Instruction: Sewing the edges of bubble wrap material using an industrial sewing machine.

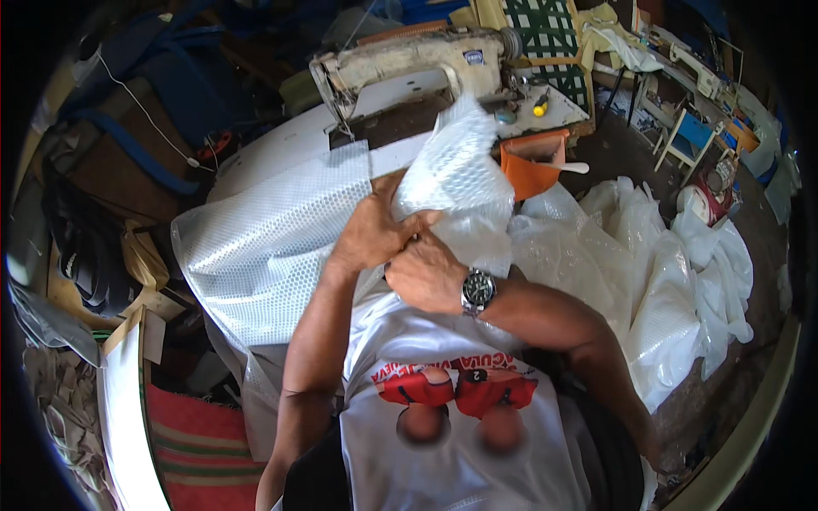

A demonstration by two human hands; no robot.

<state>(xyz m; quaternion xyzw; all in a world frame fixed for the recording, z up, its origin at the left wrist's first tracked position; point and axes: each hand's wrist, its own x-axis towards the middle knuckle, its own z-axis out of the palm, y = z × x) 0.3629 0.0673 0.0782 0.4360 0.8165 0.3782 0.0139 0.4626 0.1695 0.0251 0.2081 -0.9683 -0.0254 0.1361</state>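
Observation:
A translucent sheet of bubble wrap spreads across the front of the sewing table, and a bunched part rises in the middle. My left hand is closed on the sheet where the flat part meets the bunched part. Just below and touching it, my right hand, with a watch at the wrist, has its fingers curled in, pinching the same wrap. The fingertips and the exact edge they grip are partly hidden. Beyond both hands stands an old, worn sewing machine, its needle end toward the left.
More bubble wrap trails off to the right toward the floor. An orange pouch hangs at the table's right edge, with a white handle sticking out. A yellow-and-black small tool lies by the machine. At left stands a white board.

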